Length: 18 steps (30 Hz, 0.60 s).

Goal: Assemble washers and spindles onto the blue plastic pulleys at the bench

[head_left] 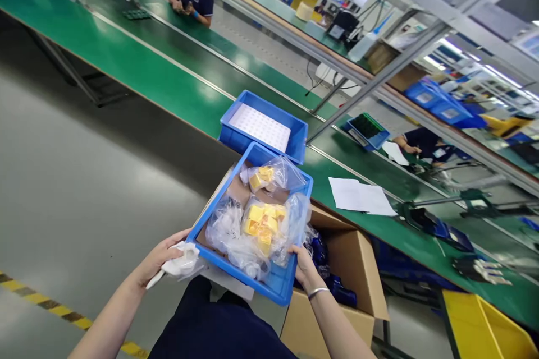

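A blue plastic bin (269,286) is held in front of my body, tilted, between both hands. My left hand (168,258) grips its near left corner, with a crumpled white cloth or glove (183,261) bunched in the same hand. On the right wall, the fingers of my right hand (302,263) curl over the rim. Inside lie clear plastic bags (229,221), two of them with small yellow blocks (263,221), on brown cardboard. Just beyond the held bin, another blue bin (297,148) with a white dotted sheet (261,128) rests on the green bench.
An open cardboard box (357,269) with dark blue parts (343,291) stands at my right, below the green bench (185,92). White papers (360,196) lie on the bench. A metal post (379,78) rises from it. Co-workers (191,0) sit across. A yellow bin (484,325) is at lower right.
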Tool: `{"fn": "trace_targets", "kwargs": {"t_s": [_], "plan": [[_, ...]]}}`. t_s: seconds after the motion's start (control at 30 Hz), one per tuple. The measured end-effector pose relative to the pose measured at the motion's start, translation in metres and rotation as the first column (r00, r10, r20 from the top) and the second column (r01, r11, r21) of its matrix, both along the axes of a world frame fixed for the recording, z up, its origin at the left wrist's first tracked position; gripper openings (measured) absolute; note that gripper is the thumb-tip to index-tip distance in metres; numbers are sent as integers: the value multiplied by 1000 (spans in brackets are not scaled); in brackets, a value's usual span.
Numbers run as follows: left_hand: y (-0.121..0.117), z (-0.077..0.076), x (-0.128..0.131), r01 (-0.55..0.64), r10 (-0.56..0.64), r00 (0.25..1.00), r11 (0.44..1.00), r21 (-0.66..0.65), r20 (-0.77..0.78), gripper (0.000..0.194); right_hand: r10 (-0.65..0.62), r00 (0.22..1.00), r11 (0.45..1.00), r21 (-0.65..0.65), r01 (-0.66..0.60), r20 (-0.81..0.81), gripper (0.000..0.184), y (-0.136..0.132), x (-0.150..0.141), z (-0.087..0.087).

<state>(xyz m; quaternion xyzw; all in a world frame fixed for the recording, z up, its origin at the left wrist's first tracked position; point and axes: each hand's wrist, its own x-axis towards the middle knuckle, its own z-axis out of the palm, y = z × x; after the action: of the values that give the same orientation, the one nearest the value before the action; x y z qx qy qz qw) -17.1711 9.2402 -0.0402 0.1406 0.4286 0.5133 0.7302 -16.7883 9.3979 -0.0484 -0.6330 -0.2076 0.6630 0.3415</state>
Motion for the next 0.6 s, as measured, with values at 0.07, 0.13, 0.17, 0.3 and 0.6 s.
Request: {"fn": "trace_targets", "kwargs": {"t_s": [0.07,0.13,0.17,0.3,0.6], "plan": [[0,1,1,-3,3,1000,1000,-14,-20,68,-3,1000,1000,15,3,-22,51,-3,2,-1],[0,3,1,1,-3,999,1000,-27,-46,68,41,999,998,50,-41,6,50,-5,2,-5],[0,5,1,6,-8,998,999,-32,-65,67,62,997,995,80,-65,39,49,-5,2,-7],[3,16,3,37,-50,984,997,-73,-170,68,26,989,977,207,-55,143,51,0,0,-18],[-10,24,23,-136,55,902,978,-161,-428,79,2,994,967,253,-30,110,49,5,-2,-19]]}}
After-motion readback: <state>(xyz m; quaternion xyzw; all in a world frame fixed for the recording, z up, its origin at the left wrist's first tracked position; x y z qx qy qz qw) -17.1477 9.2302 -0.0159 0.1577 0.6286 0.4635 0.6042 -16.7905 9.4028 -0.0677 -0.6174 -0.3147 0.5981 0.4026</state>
